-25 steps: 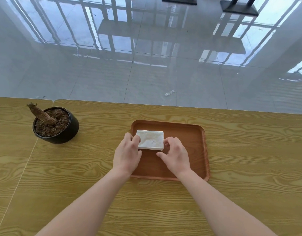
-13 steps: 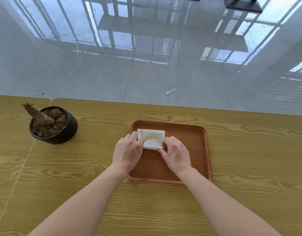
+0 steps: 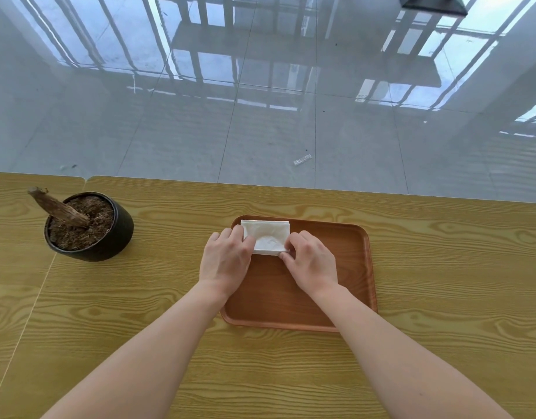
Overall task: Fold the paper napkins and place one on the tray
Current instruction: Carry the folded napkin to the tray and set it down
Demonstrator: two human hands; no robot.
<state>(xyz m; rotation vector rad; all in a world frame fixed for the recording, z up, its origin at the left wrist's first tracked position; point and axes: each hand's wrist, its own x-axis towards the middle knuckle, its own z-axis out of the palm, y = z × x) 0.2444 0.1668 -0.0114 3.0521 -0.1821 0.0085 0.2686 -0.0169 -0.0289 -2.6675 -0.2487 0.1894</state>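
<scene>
With fingers [image 3: 238,234] of left hand [image 3: 225,261] and right hand [image 3: 312,263], pinching the napkin [image 3: 268,235] by its edges on the tray [image 3: 351,267]. Seeming light, soft, tearable.

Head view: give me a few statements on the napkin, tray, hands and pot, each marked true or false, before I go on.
1. The napkin lies folded on the tray. True.
2. The napkin sits in the tray's near right corner. False: it lies in the far left corner.
3. Both the left hand and the right hand touch the napkin. True: the left is at its left edge, and the right pinches its near right corner.
4. The black pot stands to the right of the tray. False: it stands to the left of the tray and apart from it, on the table.
</scene>
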